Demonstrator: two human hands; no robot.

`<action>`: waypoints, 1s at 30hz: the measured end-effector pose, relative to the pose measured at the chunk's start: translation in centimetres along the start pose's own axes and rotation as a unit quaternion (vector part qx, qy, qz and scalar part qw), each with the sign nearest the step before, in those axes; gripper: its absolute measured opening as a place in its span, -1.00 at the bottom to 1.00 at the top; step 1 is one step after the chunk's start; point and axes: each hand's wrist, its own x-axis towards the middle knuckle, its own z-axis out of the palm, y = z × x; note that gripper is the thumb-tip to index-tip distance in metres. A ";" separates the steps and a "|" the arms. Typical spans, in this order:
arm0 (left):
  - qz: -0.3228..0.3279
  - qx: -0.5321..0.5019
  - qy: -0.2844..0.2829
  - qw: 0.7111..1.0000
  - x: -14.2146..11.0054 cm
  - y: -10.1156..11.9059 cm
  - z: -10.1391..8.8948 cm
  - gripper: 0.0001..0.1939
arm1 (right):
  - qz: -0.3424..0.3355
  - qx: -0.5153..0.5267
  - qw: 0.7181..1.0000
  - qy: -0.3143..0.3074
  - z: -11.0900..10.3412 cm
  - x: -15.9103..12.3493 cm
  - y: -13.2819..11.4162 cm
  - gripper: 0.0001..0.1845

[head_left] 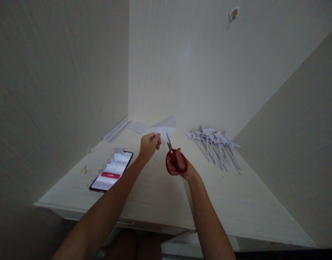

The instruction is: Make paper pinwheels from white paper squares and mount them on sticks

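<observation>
1. Left hand (150, 144): closed, its thumb and fingertips pinching the folded paper (166, 127) at its near edge. The paper extends beyond the grip, away from the person and to the right, in front of the back wall (179, 65); a crease divides it into a raised upper part and a lower part.

2. Right hand (182, 169): closed around the scissors (171, 156), with fingers in the red handles. The blades point away from the person and stand slightly parted, their tips at the lower part of the folded paper, just right of the left fingertips. Whether blade and paper touch cannot be told.

3. Flat paper (138, 127): on the tabletop (160, 202) near its back left corner, to the left of the folded paper.

4. Paper sticks (117, 130): several thin pieces, roughly parallel, along the left edge of the tabletop near the back left corner.

5. Phone (111, 173): face up toward the left edge, beside the left forearm, its screen lit and showing digits and a red button; a pixelated patch covers the area at its upper left.

6. Paper pile (214, 139): near the back right corner, well apart from both hands; folded, pointed pieces lie heaped at the back, with thin stems spreading toward the front edge.
</observation>
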 end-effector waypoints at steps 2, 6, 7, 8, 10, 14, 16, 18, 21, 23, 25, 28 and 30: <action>0.001 -0.002 -0.003 1.000 0.0 0.0 0.0 -0.66 | -0.001 -0.005 1.000 0.004 0.0 0.0 0.0 -0.36; 0.002 0.000 -0.007 1.000 0.0 0.0 0.0 -0.66 | -0.002 -0.020 1.000 0.012 -0.1 -0.1 0.0 -0.37; 0.003 0.002 -0.006 1.000 0.0 0.0 0.0 -0.66 | -0.001 -0.024 1.000 0.015 0.0 -0.1 0.0 -0.36; 0.004 0.004 -0.005 1.000 0.0 0.0 0.0 -0.66 | -0.001 -0.028 0.999 0.017 0.0 -0.1 0.0 -0.36; 0.005 0.009 -0.004 1.000 -0.1 0.1 0.0 -0.66 | 0.000 -0.032 0.999 0.021 0.1 -0.1 -0.1 -0.36; 0.004 0.010 -0.009 1.000 -0.1 0.0 0.0 -0.66 | -0.008 -0.035 0.999 0.020 0.2 -0.1 -0.1 -0.36; 0.008 0.013 -0.010 1.000 -0.1 0.0 0.0 -0.66 | -0.015 -0.043 0.999 0.022 0.1 -0.1 0.0 -0.37; 0.015 0.020 -0.012 1.000 -0.1 -0.1 0.0 -0.65 | -0.022 -0.055 0.998 0.028 0.0 -0.1 0.1 -0.37; 0.020 0.025 -0.012 0.999 0.0 -0.2 0.0 -0.64 | -0.021 -0.065 0.997 0.030 -0.1 0.0 0.3 -0.37; 0.018 0.023 -0.010 1.000 0.0 -0.2 0.1 -0.65 | -0.018 -0.068 0.997 0.030 -0.2 0.1 0.3 -0.36; 0.015 0.018 -0.006 1.000 0.0 -0.3 0.1 -0.65 | -0.022 -0.072 0.997 0.031 -0.1 0.1 0.3 -0.36; 0.006 0.002 0.016 1.000 0.1 -0.5 0.1 -0.67 | -0.033 -0.068 0.997 0.016 0.0 -0.2 0.1 -0.36; 0.002 -0.005 0.040 0.999 0.2 -0.7 0.0 -0.68 | -0.035 -0.062 0.997 -0.006 -0.1 -0.6 -0.1 -0.35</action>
